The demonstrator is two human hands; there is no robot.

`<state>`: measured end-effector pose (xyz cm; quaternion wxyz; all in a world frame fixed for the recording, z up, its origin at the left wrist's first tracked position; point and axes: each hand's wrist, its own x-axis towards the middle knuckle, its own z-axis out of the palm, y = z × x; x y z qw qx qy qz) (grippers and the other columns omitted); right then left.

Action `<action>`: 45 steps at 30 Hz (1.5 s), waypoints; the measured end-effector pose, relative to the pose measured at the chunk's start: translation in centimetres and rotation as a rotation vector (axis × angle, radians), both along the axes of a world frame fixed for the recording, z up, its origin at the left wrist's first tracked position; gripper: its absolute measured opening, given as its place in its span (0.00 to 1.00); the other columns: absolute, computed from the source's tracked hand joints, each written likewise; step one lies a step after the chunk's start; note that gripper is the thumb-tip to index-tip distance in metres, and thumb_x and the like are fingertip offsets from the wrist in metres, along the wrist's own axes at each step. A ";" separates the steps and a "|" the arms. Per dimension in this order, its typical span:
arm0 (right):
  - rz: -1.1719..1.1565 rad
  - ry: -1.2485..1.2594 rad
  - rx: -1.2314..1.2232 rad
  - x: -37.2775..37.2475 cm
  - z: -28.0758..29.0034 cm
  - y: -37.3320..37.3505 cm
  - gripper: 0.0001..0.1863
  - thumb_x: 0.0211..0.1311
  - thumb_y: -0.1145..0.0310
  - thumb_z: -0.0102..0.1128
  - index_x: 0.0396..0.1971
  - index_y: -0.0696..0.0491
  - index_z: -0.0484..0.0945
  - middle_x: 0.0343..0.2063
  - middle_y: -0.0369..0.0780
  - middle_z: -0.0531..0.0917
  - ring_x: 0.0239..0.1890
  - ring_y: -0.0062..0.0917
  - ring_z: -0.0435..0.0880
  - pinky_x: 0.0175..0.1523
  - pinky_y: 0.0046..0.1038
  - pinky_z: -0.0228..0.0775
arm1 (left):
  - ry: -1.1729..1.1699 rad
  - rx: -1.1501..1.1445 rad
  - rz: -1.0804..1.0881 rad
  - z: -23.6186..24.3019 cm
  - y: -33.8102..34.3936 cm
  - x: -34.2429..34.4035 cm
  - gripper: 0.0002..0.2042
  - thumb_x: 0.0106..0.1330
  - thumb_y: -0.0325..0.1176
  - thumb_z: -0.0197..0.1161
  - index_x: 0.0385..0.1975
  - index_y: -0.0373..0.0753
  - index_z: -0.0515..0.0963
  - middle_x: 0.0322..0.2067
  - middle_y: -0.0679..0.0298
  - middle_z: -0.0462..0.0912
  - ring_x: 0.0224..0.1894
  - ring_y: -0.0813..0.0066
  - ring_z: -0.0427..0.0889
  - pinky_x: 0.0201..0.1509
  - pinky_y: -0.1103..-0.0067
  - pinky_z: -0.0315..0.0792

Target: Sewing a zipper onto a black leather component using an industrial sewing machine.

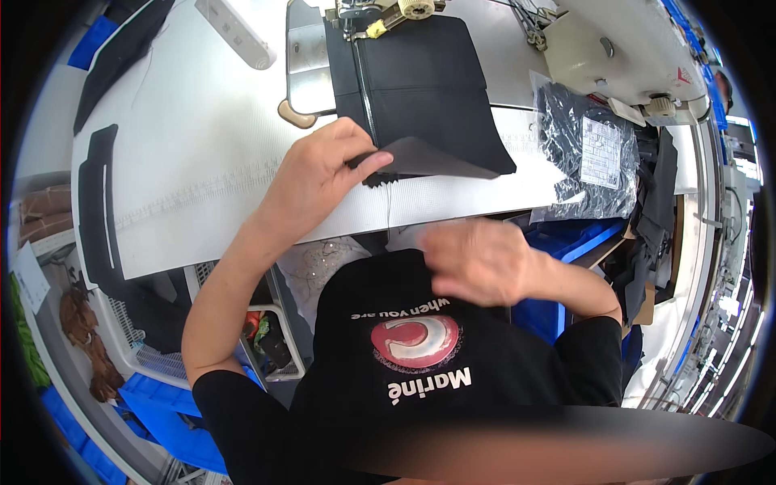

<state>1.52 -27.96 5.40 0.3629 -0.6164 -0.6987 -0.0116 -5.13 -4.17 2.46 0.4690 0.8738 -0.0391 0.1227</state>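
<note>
My left hand (327,174) pinches a folded-back edge of a black fabric piece (424,97) with a zipper strip (362,77), lying under the sewing machine's presser foot (352,32) and beside a metal plate (307,65). The lifted flap (436,158) shows a greyer underside. A loose thread dangles from the fabric over the table's front edge. My right hand (477,259) is in front of my black shirt, below that edge, with curled fingers smeared by motion; whether it holds anything is unclear.
The white table (186,145) carries dark strips (97,202) at left, a white power strip (234,32), scissors (529,24) and a plastic-wrapped dark package (586,153). A second machine head (614,56) is at upper right. Baskets (153,356) and blue bins (170,428) sit below.
</note>
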 end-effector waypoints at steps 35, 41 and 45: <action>-0.365 -0.301 -0.233 8.0 -5.2 7.7 0.25 0.56 0.68 0.63 0.56 0.49 0.74 0.57 0.38 0.72 0.57 0.34 0.70 0.58 0.35 0.63 | -0.157 0.561 -0.090 -1.3 -0.4 -4.2 0.23 0.49 0.23 0.58 0.49 0.39 0.78 0.45 0.62 0.75 0.48 0.66 0.76 0.59 0.59 0.67; -0.188 -0.231 -0.183 4.5 -3.5 5.5 0.25 0.53 0.68 0.64 0.54 0.54 0.75 0.56 0.41 0.74 0.54 0.34 0.74 0.55 0.36 0.66 | -0.284 0.594 -0.111 -1.3 0.0 -3.8 0.18 0.59 0.43 0.65 0.44 0.37 0.78 0.43 0.62 0.77 0.44 0.68 0.80 0.59 0.61 0.67; -0.137 -0.299 -0.216 3.4 -4.4 3.4 0.27 0.51 0.69 0.61 0.55 0.53 0.74 0.57 0.41 0.74 0.54 0.34 0.75 0.54 0.37 0.68 | -0.291 0.506 -0.159 -1.5 0.8 -3.5 0.23 0.57 0.53 0.65 0.39 0.37 0.77 0.42 0.62 0.79 0.41 0.68 0.82 0.58 0.64 0.69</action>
